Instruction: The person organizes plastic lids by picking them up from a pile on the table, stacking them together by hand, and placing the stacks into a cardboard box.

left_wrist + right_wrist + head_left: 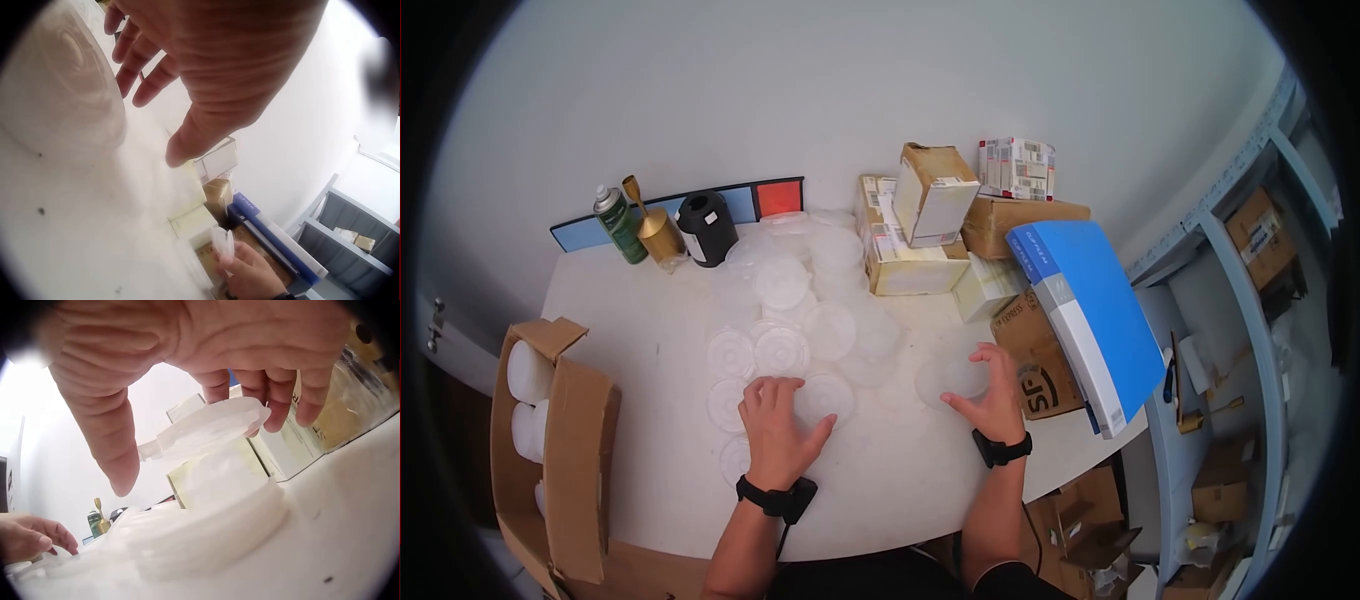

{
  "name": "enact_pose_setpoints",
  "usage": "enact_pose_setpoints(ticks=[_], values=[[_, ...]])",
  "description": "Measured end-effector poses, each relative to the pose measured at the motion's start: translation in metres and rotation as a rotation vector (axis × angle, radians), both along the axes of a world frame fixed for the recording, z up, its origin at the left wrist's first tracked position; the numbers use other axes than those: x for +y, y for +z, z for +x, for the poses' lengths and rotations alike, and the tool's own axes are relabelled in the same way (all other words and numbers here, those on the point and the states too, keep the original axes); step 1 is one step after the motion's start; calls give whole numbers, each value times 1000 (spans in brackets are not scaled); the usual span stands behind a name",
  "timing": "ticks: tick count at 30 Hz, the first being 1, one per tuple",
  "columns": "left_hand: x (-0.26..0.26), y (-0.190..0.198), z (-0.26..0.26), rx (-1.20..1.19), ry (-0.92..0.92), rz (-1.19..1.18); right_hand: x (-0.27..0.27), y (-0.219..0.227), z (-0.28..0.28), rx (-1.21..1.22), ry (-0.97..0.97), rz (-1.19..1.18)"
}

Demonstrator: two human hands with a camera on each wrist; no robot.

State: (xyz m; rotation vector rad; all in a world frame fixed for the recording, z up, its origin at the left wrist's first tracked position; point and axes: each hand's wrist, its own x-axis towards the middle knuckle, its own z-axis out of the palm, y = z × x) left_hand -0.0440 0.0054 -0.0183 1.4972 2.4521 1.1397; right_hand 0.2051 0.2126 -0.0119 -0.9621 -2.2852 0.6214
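Over the white table, the left hand (pixel 775 430) is spread, thumb apart from the fingers, with nothing between them. A round translucent lid (pixel 828 400) lies just beyond its thumb; in the left wrist view a lid (pixel 69 81) shows beside the fingers (pixel 140 69). My right hand (pixel 1000 405) pinches a translucent lid (pixel 940 382) by its edges. The right wrist view shows that raised lid (pixel 209 425) tilted between thumb and fingers, above more translucent plastic (pixel 212 540). Many similar lids (pixel 780 350) lie spread and overlapping up the middle of the table.
At the left stands an open carton (pixel 580 460) of white round items. A spray can (pixel 620 225), brass object (pixel 660 235) and black container (pixel 706 230) stand at the back left. Stacked boxes (pixel 915 270) and a blue file (pixel 1100 300) are at right, beside shelving (pixel 1245 270).
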Motion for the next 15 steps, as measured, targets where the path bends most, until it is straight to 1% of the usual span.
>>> enact_pose_setpoints(ticks=[4,10,13,15], values=[[3,-2,-1,-1,-16,-68,-1,-2,-4,-63,58,-78],[4,-4,0,41,-27,-91,-4,1,-8,-119,136,-25],[5,-2,6,58,-68,-108,-8,3,-8,-158,150,-47],[5,-8,7,64,-78,-124,-9,2,-8,-163,154,-42]])
